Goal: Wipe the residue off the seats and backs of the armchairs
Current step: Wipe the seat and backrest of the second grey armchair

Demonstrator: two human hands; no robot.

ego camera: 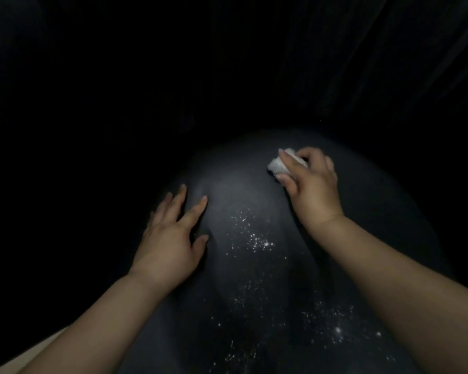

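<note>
A dark grey armchair surface (238, 184) fills the lower middle of the head view, lit in a patch while everything around it is black. White speckled residue (257, 242) runs down its middle, with more white specks (335, 330) at the lower right. My right hand (312, 182) is shut on a small white wad of cloth (277, 164) and presses it on the upholstery near the top of the lit patch. My left hand (170, 238) lies flat on the left side of the surface, fingers spread, holding nothing.
The surroundings are almost fully dark. Faint vertical folds of a dark curtain or fabric (389, 63) show at the upper right. A pale strip (19, 357) shows at the bottom left corner under my left forearm.
</note>
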